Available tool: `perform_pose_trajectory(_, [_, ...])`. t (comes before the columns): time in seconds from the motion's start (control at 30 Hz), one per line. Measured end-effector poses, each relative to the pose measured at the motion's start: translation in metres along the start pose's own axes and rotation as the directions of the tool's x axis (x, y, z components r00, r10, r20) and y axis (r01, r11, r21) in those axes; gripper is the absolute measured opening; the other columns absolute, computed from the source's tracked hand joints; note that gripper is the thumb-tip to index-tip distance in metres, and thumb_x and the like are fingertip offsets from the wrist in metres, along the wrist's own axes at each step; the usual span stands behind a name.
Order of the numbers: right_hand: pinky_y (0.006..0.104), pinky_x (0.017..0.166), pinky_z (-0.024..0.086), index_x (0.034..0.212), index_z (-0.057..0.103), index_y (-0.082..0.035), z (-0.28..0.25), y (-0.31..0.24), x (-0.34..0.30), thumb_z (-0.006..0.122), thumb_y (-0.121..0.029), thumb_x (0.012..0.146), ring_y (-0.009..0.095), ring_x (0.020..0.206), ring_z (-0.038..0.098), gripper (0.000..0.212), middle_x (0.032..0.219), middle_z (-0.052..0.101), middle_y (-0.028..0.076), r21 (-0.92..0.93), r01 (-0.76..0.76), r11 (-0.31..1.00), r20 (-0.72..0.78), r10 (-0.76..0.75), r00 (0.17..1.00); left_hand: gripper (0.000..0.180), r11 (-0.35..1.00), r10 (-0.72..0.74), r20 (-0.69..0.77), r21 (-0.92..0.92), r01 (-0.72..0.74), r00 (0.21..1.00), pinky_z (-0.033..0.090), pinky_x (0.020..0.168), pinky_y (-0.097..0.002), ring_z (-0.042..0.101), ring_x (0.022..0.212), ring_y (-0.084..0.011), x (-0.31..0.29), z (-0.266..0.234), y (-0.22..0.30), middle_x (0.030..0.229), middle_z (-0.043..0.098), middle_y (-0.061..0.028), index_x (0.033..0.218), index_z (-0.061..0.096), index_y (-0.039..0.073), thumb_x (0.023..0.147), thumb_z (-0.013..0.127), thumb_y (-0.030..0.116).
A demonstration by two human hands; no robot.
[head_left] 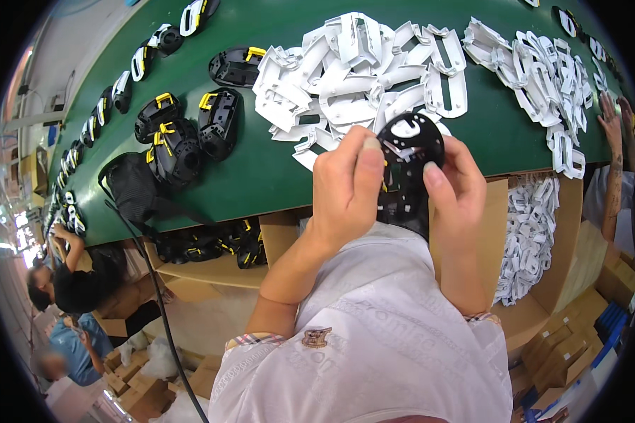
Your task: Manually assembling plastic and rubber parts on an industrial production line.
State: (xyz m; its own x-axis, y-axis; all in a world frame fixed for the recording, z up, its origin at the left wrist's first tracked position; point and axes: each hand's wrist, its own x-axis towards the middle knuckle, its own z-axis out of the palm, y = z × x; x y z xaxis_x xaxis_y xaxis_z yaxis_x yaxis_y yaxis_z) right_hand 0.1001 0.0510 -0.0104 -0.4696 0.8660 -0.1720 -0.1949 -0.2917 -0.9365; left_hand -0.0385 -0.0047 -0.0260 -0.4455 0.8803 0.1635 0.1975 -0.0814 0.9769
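Close in front of my chest, I hold a black plastic housing (pixel 406 201) with an oval opening at its upper end. My left hand (pixel 349 187) is closed on its left side, the thumb bent over the edge. My right hand (pixel 458 194) grips the other side, its thumb pressed near the rim. Something white shows in the opening, and a bit of yellow sits beside my left fingers. Just beyond my hands lies a heap of white plastic frames (pixel 356 88) on the green table (pixel 250 187).
Black housings with yellow clips (pixel 173 151) stand left, beside a black mesh bag (pixel 134 187). More white frames pile up right (pixel 550 77). Under the table edge are cardboard boxes (pixel 578 268) holding parts. A black cable (pixel 155 296) hangs left. Other people work at both ends.
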Motion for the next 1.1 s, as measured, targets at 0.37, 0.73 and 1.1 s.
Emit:
perform_pose_trajectory(0.37, [0.0278,0.082,0.044,0.112,0.048,0.002,0.012,0.005,0.005,0.058,0.002,0.072,0.015,0.090,0.055,0.041,0.101,0.055,0.008,-0.151,0.259,0.954,0.049,-0.254,0.966,0.040,0.959,-0.018,-0.150,-0.283,-0.026,0.988,0.025,0.044,-0.0243,0.031,0.052,-0.0043,0.000,0.009,-0.001,0.053,0.037,0.0016,0.067,0.039,0.004,0.096,0.039,0.030])
perform_pose_trajectory(0.73, [0.0215,0.073,0.042,0.095,0.055,0.002,0.017,-0.004,0.006,0.062,0.003,0.074,0.006,0.079,0.051,0.022,0.084,0.058,0.001,-0.117,0.239,0.964,0.055,-0.234,0.971,0.034,0.967,0.139,-0.199,-0.182,-0.176,0.970,0.026,0.040,-0.0260,0.033,0.045,-0.0075,0.002,0.012,0.003,0.050,0.040,-0.0012,0.069,0.045,0.001,0.094,0.044,0.025])
perform_pose_trajectory(1.1, [0.0208,0.071,0.042,0.104,0.056,0.002,0.018,-0.010,-0.008,0.061,-0.002,0.077,0.007,0.080,0.053,0.027,0.089,0.059,0.003,-0.174,0.134,0.976,0.020,-0.132,0.991,0.031,0.965,0.219,-0.297,-0.074,-0.251,0.929,0.029,0.039,-0.0255,0.035,0.041,-0.0095,0.000,0.012,0.040,0.052,0.042,-0.0026,0.071,0.048,-0.001,0.093,0.047,0.022])
